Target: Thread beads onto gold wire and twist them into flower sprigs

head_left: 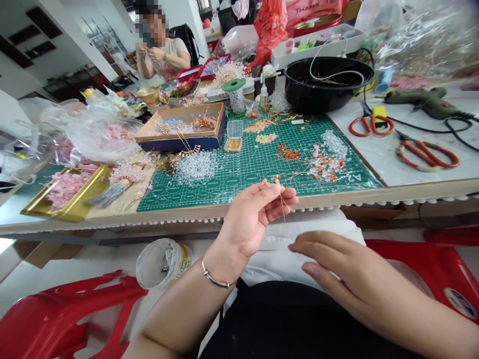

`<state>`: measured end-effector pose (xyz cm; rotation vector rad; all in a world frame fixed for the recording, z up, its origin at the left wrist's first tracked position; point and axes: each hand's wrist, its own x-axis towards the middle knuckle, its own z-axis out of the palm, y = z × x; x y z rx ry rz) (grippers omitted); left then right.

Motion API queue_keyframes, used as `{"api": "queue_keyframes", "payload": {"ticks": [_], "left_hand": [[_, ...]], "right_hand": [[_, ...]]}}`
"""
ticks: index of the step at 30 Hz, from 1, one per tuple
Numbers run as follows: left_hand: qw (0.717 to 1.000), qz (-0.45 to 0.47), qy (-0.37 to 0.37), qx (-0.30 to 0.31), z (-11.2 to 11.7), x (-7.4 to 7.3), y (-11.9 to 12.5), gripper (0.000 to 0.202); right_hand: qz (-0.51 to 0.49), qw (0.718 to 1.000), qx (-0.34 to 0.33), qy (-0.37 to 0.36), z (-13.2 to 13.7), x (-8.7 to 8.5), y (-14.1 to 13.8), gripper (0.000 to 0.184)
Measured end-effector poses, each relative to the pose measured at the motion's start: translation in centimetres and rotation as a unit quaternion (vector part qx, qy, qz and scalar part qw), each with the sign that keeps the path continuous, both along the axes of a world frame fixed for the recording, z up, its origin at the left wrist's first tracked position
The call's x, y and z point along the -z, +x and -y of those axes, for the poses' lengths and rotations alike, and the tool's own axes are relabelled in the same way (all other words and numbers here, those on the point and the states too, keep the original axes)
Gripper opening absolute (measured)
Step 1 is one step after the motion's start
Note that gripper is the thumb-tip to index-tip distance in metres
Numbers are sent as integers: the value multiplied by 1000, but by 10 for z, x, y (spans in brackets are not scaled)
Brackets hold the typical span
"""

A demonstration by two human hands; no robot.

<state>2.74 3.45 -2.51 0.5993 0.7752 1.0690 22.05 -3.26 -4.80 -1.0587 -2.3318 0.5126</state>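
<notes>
Pinching a thin beaded wire [276, 180] between thumb and fingertips, left hand [249, 219] holds it up just above the table edge, in front of the green cutting mat [209, 195]. Right hand [337, 264] rests on white cloth [295, 254] over the lap, fingers open, loosely spread, gripping nothing.

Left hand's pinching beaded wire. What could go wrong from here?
The thin beaded wire pinched in the left hand could slip, and its beads might drop toward the lap. The loose clear beads piled unboxed on the green cutting mat could scatter if bumped.
</notes>
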Motion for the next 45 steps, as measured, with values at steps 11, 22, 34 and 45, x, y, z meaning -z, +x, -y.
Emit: {"api": "queue_keyframes", "payload": {"ticks": [11,22,34,45], "left_hand": [[998,-15,-3,64,12,5,8,14],[943,-213,72,243,6,-10,-10,29],[841,-369,131,373,9,-26,-15,23],[948,-120,-58,290,20,6,-8,33]], "right_hand": [[-125,949,97,-271,-39,-14,4,27],[-129,918,123,-353,-31,-9,10,31],[-135,899,77,-409,-22,-4,20,34],[-264,864,175,-391,-11,5,16,35]]}}
